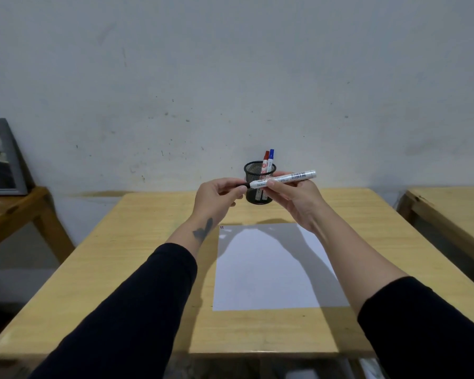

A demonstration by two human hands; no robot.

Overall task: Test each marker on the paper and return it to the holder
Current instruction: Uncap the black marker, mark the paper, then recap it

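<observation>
1. A round black wire-mesh holder (259, 184) stands on the pale wooden counter (148, 258), with red (265, 159) and blue (271, 157) markers inside.
2. In front of it, right hand (296, 199) fingers grip a smooth white marker (283, 178); left hand (216, 196) fingers pinch its black cap (244, 185).
3. A flat white paper (263, 272) lies nearer than the holder.

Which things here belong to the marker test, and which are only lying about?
Job: marker in both hands, left hand, right hand, holder, red marker, blue marker, paper.
Lying about: picture frame, side table.
</observation>
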